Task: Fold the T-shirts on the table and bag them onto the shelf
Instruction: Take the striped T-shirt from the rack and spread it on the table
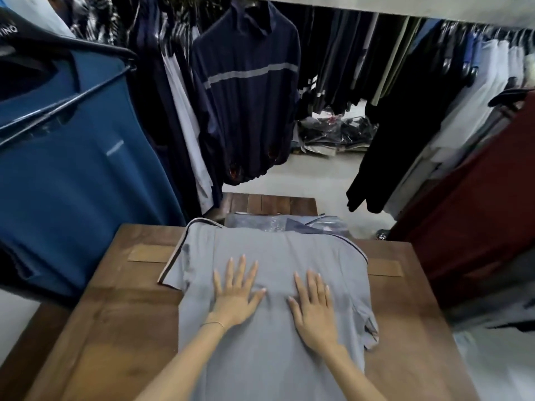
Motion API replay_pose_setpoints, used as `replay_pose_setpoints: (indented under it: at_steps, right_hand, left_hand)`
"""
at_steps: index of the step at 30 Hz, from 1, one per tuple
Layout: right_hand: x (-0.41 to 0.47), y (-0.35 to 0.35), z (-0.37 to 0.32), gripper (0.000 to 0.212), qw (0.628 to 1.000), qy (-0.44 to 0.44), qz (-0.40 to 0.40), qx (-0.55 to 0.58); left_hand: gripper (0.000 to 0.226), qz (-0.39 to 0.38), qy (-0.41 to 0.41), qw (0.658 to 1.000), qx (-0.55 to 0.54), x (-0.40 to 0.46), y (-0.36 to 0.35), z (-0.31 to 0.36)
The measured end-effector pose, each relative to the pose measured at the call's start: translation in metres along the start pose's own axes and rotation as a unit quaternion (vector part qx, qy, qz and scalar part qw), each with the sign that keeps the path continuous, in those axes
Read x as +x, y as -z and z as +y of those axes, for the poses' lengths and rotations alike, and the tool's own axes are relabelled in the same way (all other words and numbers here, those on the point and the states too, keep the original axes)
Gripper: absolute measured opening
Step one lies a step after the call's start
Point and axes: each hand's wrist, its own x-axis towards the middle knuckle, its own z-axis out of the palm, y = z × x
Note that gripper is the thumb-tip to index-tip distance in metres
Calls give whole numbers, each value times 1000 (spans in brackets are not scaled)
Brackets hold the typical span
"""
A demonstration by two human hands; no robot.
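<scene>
Left hand (236, 296) and right hand (314, 311) are pressing flat, fingers spread, gripping nothing, on the grey T-shirt (269, 328) lying back-up on the wooden table (115, 328). Right sleeve is bunching; risking a crooked fold. Bagged shirts (289, 222) are sitting beyond.

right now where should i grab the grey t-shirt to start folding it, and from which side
Probably take the grey t-shirt by its left sleeve, coming in from the left. That sleeve lies spread flat on the wooden table with its striped edge free, so the left hand can pinch it and fold inward. The right sleeve is already bunched. Both hands, including the right hand, lie flat on the shirt.
</scene>
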Motion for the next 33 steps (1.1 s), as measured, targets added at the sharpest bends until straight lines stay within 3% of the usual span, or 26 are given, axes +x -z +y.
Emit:
replay_pose_setpoints:
  at_steps: [9, 13, 15, 17, 20, 22, 26, 31, 33]
  right_hand:
    - [-2, 4, 27, 58, 1000, 21, 1, -13]
    - [-6, 9, 48, 65, 999, 30, -1, -29]
    - [-5, 14, 55, 83, 998, 43, -5, -38]
    - [-4, 19, 57, 90, 998, 32, -36, -39]
    - [-6, 26, 34, 71, 999, -7, -40, -3]
    - [-11, 20, 13, 64, 998, 25, -55, 30]
    - [-41, -2, -33, 86, 981, 172, -92, -24]
    - [-49, -25, -33, 78, 981, 154, -112, -45]
    - [-49, -9, -34, 93, 978, 169, -122, -22]
  left_hand:
    - [94, -14, -17, 1000, -6, -12, -2, 14]
    - [82, -5, -36, 999, -36, -24, -6, 26]
    - [56, 49, -32, 986, -157, -31, 0, 28]
    - [32, 145, 5, 946, -291, -45, 7, 29]
    - [26, 322, 96, 884, -325, -72, 4, 19]
    - [24, 369, 184, 842, -349, -97, -3, 13]
    - [27, 309, 284, 805, -418, -131, -12, 12]
    - [27, 202, 271, 825, -452, -136, -15, 14]
    - [23, 181, 275, 796, -508, -136, -18, 8]
